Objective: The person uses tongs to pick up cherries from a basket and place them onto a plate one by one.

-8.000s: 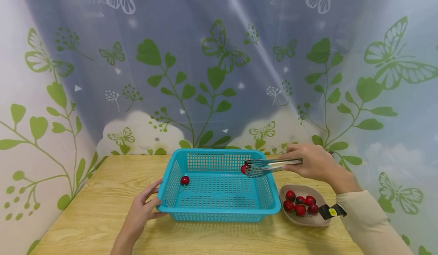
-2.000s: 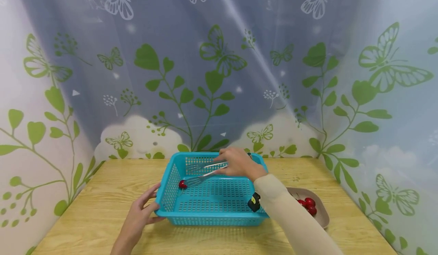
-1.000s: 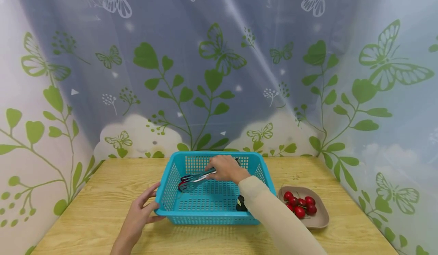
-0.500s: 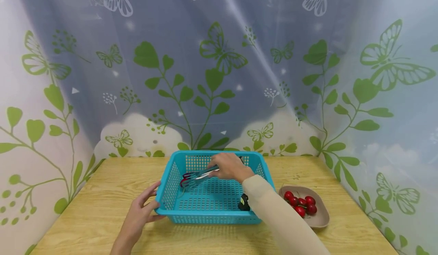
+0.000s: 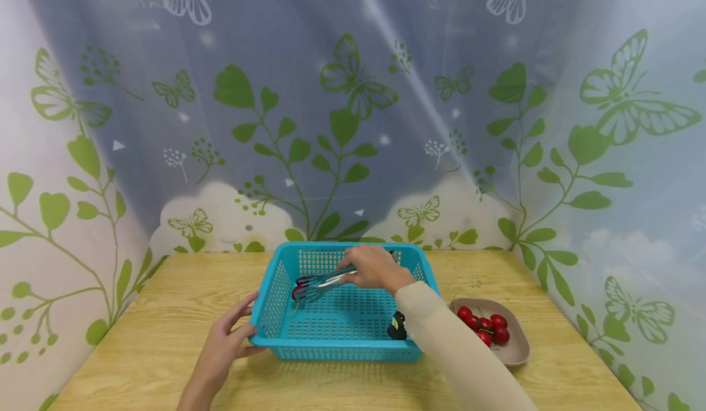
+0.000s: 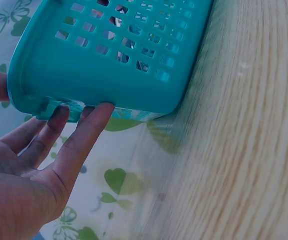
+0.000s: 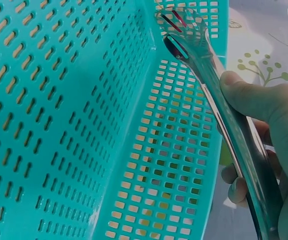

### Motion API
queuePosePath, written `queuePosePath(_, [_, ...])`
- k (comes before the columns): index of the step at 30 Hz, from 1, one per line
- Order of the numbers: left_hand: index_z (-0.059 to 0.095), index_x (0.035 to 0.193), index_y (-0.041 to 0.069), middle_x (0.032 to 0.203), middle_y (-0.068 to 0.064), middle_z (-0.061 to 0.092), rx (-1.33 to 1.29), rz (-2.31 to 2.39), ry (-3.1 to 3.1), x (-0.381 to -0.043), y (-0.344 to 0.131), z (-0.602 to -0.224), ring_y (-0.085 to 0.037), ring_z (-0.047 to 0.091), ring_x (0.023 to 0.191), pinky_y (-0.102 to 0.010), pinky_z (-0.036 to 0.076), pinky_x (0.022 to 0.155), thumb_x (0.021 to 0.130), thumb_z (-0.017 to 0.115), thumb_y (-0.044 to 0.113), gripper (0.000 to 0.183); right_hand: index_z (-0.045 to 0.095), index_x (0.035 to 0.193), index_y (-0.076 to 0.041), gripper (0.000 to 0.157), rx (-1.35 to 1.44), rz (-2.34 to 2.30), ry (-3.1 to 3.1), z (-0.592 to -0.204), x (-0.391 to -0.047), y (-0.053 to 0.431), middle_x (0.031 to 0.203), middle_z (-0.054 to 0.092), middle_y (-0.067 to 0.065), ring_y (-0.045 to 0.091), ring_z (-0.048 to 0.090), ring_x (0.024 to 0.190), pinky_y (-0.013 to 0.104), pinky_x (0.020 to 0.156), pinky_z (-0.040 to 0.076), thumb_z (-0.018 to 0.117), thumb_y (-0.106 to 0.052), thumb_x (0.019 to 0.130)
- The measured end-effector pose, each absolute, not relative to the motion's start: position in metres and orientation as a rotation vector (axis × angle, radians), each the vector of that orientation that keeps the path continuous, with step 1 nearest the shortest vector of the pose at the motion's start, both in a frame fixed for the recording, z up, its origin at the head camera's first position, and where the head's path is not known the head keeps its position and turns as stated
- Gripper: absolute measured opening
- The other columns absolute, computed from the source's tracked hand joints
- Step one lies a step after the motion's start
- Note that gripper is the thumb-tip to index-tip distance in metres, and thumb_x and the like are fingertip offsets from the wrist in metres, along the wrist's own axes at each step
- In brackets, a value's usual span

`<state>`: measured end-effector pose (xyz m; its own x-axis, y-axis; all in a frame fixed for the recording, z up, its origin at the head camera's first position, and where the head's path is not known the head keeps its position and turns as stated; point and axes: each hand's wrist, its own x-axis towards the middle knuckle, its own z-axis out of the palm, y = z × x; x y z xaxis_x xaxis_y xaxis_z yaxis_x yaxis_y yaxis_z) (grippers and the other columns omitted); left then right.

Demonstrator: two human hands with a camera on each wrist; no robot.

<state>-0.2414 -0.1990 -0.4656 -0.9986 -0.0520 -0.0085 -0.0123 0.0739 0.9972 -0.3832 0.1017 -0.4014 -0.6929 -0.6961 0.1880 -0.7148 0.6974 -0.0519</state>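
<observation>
A turquoise plastic basket (image 5: 347, 353) with slotted walls stands on the wooden table. My left hand (image 5: 217, 337) holds its left end, thumb at the rim and fingertips against the outer wall (image 6: 59, 75). Inside the basket my right hand (image 5: 375, 267) grips metal tongs (image 5: 331, 279). Their slotted heads (image 7: 183, 25) are drawn together near the left wall. Dark red cherry (image 5: 296, 293) shows through and beside the tong heads, mostly hidden by them, with a thin stem hanging below.
Right of the basket stands a beige dish (image 5: 515, 350) with several red cherries (image 5: 485, 323), partly hidden by my right sleeve (image 5: 458, 356). A patterned curtain (image 5: 353, 123) hangs behind the wooden table (image 5: 209, 270).
Eight seconds ago the tongs held a cherry over the basket's right side. Two seconds ago they were spread at the left; since then they have come together there. My left hand stays put.
</observation>
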Motion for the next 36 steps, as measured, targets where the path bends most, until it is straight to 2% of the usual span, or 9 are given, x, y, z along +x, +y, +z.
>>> queuePosePath(8, [0.042, 0.158, 0.018, 0.147, -0.023, 0.046, 0.066, -2.112, -2.283, -0.241, -0.199, -0.464, -0.030, 0.068, 0.111, -0.048, 0.068, 0.082, 0.095, 0.050, 0.000, 0.065, 0.079, 0.118, -0.023, 0.029, 1.201, 0.234, -2.701, -0.392, -0.381, 0.106, 0.121, 0.076, -0.001, 0.013, 0.073, 0.086, 0.025, 0.060, 0.058, 0.075, -0.036, 0.093])
queuePosePath(14, [0.043, 0.158, 0.018, 0.147, -0.023, 0.046, 0.071, -2.111, -2.285, -0.241, -0.198, -0.464, -0.030, 0.067, 0.112, -0.047, 0.068, 0.082, 0.096, 0.050, 0.000, 0.065, 0.079, 0.118, -0.025, 0.029, 1.195, 0.216, -2.675, -0.390, -0.380, 0.113, 0.119, 0.077, -0.004, 0.012, 0.072, 0.092, 0.027, 0.067, 0.061, 0.074, -0.038, 0.093])
queuePosePath(24, [0.043, 0.158, 0.017, 0.146, -0.023, 0.047, 0.087, -2.101, -2.281, -0.239, -0.198, -0.466, -0.029, 0.067, 0.110, -0.047, 0.068, 0.080, 0.096, 0.051, -0.001, 0.065, 0.080, 0.117, -0.025, 0.029, 1.194, 0.211, -2.650, -0.387, -0.378, 0.124, 0.116, 0.077, -0.004, 0.013, 0.072, 0.094, 0.030, 0.072, 0.062, 0.074, -0.039, 0.093])
queuePosePath(31, [0.043, 0.157, 0.018, 0.146, -0.022, 0.046, 0.080, -2.104, -2.282, -0.242, -0.199, -0.465, -0.029, 0.068, 0.111, -0.048, 0.068, 0.081, 0.095, 0.050, 0.000, 0.066, 0.080, 0.116, -0.025, 0.028, 1.184, 0.221, -2.616, -0.383, -0.378, 0.131, 0.105, 0.075, -0.004, 0.008, 0.065, 0.073, 0.019, 0.053, 0.046, 0.075, -0.039, 0.092])
queuePosePath(36, [0.043, 0.158, 0.017, 0.146, -0.023, 0.046, 0.061, -2.100, -2.284, -0.241, -0.199, -0.466, -0.030, 0.068, 0.111, -0.048, 0.068, 0.082, 0.095, 0.051, -0.001, 0.066, 0.080, 0.116, -0.025, 0.029, 1.159, 0.205, -2.632, -0.375, -0.374, 0.136, 0.109, 0.075, -0.004, 0.010, 0.066, 0.075, 0.019, 0.051, 0.046, 0.075, -0.040, 0.092])
